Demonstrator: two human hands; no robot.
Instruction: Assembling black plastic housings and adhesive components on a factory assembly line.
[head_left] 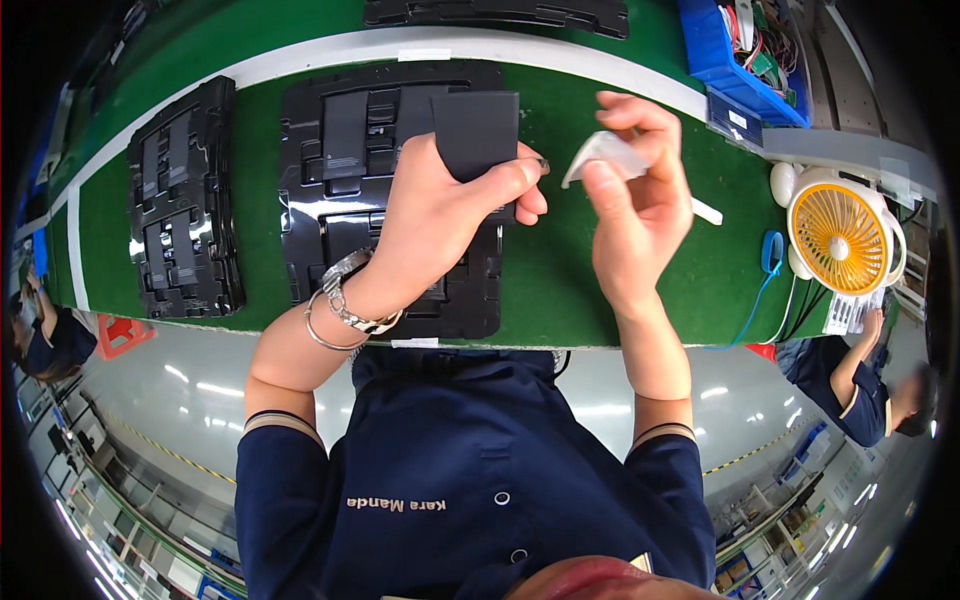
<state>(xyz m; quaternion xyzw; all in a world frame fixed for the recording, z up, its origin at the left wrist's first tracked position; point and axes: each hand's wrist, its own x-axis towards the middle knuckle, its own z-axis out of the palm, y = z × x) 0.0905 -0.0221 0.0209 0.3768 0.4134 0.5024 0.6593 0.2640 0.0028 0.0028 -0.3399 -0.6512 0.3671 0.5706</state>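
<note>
My left hand (440, 205) grips a flat black rectangular battery-like pack (478, 135) over the middle tray. At its thumb and fingertips a small dark tab (543, 167) sticks out to the right. Thumb and fingers of my right hand (645, 205) pinch a curled, whitish translucent piece of film (610, 156), apart from the pack. Beneath my left hand lies a glossy black moulded tray (300, 215), partly hidden by the arm, with similar flat black packs (345, 135) in its pockets.
Another black tray (215, 200) with packs lies at the left of the green bench (560, 290). A yellow-and-white fan (840, 240), a blue wrist strap (771, 252) and a blue bin (715, 55) of wires stand right. A white strip (706, 211) lies beside my right hand. Other people sit at both sides.
</note>
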